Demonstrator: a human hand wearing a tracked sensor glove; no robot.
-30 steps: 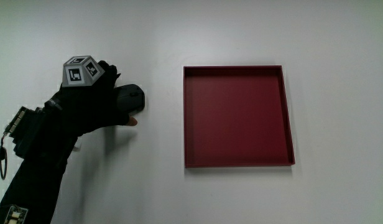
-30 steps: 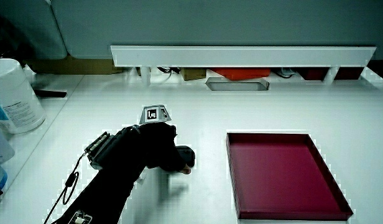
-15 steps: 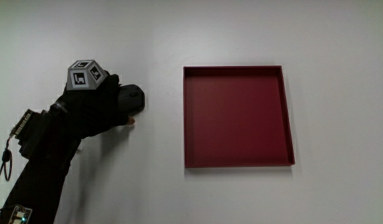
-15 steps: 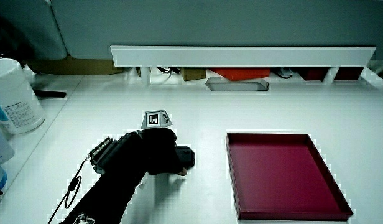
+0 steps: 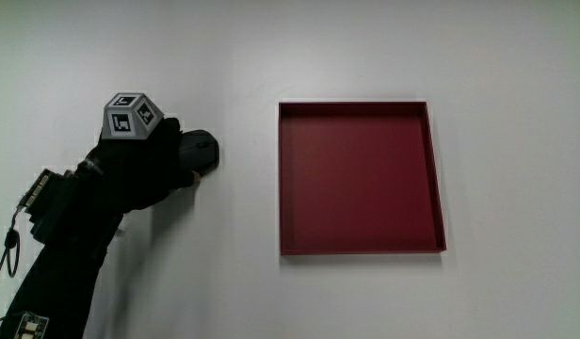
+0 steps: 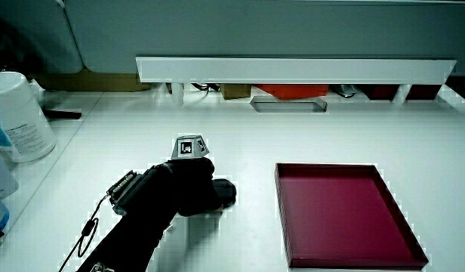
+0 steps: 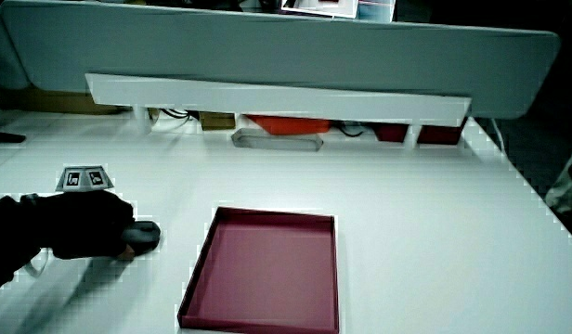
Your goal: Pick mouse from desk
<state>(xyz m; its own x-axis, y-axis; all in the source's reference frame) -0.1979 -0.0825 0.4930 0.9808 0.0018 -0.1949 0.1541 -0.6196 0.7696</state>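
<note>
mouse (image 5: 201,153) – small, dark, rounded, mostly covered | hand (image 5: 144,168) – fingers curled over the mouse, gripping it on the table | red tray (image 5: 361,245) – lies near, apart

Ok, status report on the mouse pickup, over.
Hand curled on mouse, grip closed. Mouse on the table, beside the red tray, apart from it. Tray holds nothing; nothing in the way.
</note>
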